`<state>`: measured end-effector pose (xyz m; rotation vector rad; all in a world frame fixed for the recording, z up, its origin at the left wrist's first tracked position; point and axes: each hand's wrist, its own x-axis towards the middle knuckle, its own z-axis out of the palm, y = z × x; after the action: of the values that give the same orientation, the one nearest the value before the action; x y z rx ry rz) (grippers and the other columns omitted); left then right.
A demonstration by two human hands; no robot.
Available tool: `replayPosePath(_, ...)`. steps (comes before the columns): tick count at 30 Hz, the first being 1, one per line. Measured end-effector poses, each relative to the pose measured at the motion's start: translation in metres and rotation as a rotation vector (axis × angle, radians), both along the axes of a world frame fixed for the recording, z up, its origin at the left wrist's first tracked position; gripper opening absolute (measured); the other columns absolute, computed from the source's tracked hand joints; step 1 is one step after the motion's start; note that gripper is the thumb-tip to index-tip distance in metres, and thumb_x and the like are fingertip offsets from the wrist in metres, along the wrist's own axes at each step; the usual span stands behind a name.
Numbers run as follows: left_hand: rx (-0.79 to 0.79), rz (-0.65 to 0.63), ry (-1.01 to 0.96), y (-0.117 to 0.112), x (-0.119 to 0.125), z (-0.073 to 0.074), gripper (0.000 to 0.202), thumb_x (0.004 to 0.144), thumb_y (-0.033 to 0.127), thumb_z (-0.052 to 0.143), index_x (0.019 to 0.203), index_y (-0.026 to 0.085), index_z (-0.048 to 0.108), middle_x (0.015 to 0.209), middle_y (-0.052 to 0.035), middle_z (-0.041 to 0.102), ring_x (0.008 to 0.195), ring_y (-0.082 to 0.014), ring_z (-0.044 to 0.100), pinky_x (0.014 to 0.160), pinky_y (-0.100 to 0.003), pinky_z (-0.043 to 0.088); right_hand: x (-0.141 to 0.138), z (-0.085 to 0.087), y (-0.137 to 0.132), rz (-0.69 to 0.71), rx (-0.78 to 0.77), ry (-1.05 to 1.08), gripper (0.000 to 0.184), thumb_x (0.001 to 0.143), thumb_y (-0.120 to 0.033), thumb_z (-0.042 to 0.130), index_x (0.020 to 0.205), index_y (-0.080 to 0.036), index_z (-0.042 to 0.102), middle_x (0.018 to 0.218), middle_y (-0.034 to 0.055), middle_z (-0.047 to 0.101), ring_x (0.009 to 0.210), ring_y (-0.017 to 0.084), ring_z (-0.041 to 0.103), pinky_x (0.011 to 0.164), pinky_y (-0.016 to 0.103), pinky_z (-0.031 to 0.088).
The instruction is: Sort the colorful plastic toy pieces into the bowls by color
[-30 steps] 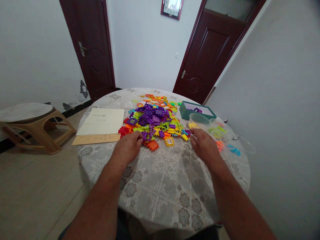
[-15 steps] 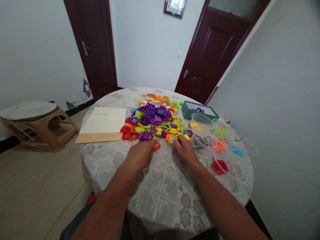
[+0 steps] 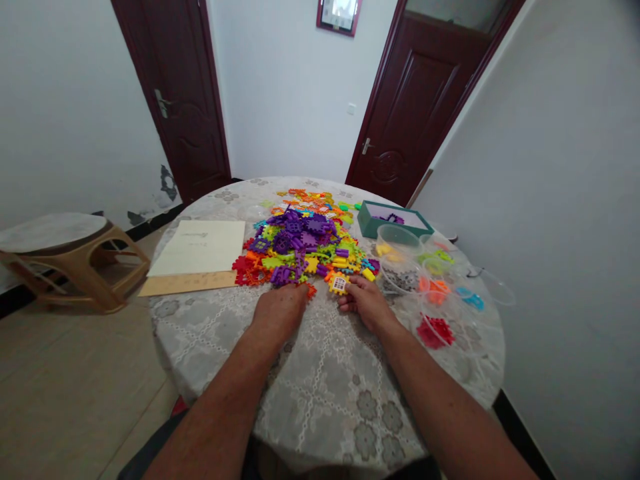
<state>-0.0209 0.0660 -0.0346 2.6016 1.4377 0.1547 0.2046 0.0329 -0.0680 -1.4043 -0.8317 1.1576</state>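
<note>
Right hand (image 3: pixel 367 303): palm down on the cloth, thumb and fingers together, pinching a yellow window tile (image 3: pixel 339 285) at the fingertips. The tile has a small white lattice panel and sits at the near edge of the pile.

Left hand (image 3: pixel 279 312): palm down, fingers folded under and out of sight, so cannot tell if it holds anything. A small orange piece (image 3: pixel 311 291) lies just beside its knuckles. The hands are apart, with only a narrow gap between them.

Both hands are touching or just short of a heap of interlocking plastic pieces (image 3: pixel 305 250), which are purple, lime, yellow, orange and red. Purple is mostly on top, and red and orange spread along the near-left edge.

To the right of the heap are clear plastic tubs, sorted by colour: yellow pieces (image 3: pixel 386 249), grey pieces (image 3: pixel 403 280), green pieces (image 3: pixel 434 258), orange pieces (image 3: pixel 434 291), blue pieces (image 3: pixel 471 301) and red pieces (image 3: pixel 435 331). Behind them is a teal box (image 3: pixel 395 220) with purple pieces inside.

Left of the heap, a cream sheet of paper (image 3: pixel 196 248) lies on a tan card (image 3: pixel 187 283).

All of this sits on a round worktop (image 3: pixel 320 400) under a grey patterned cloth. A low stool (image 3: pixel 65 257) stands on the floor to the left.
</note>
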Motion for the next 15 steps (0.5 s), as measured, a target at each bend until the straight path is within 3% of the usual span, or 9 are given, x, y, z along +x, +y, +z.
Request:
replayPosePath(3,0.03,0.008,-0.093,-0.0002,-0.0012,0.0012,0.031,0.107,0.037,0.045,0.113,0.024,0.073,0.109,-0.012,0.079,0.1,-0.0273,0.074,0.081,-0.034,0.051,0.0002,0.0005,-0.0001,0.017,0.009,-0.003,0.02,0.09,-0.022,0.064,0.109,-0.017,0.062,0.08,0.0026,0.07,0.057,0.011,0.065,0.051,0.022,0.058)
replayPosePath(7,0.106,-0.006,-0.35,0.002,-0.0026,0.0006,0.031,0.107,0.031,0.045,0.11,0.021,0.074,0.107,-0.0104,0.075,0.101,-0.0247,0.069,0.089,-0.034,0.05,-0.0006,-0.0004,0.0003,0.023,0.016,-0.04,0.018,0.088,-0.026,0.064,0.103,-0.017,0.064,0.075,0.0017,0.069,0.054,0.012,0.064,0.05,0.023,0.057)
replayPosePath(12,0.117,-0.044,-0.576,0.0075,-0.0041,-0.0002,0.037,0.105,0.038,0.044,0.107,0.02,0.075,0.101,-0.0101,0.069,0.099,-0.0257,0.064,0.092,-0.037,0.051,-0.0033,-0.0066,0.0028,0.06,0.062,-0.055,0.023,0.086,-0.038,0.067,0.099,-0.02,0.064,0.072,-0.0006,0.066,0.055,0.014,0.062,0.05,0.024,0.054)
replayPosePath(15,0.084,-0.028,-0.611,0.0094,-0.0053,0.0015,0.038,0.105,0.04,0.041,0.107,0.019,0.072,0.103,-0.011,0.071,0.1,-0.027,0.065,0.093,-0.039,0.05,-0.0038,-0.0044,0.0022,0.077,0.12,-0.231,0.022,0.09,-0.042,0.064,0.097,-0.021,0.065,0.073,-0.0006,0.065,0.06,0.015,0.062,0.055,0.026,0.051)
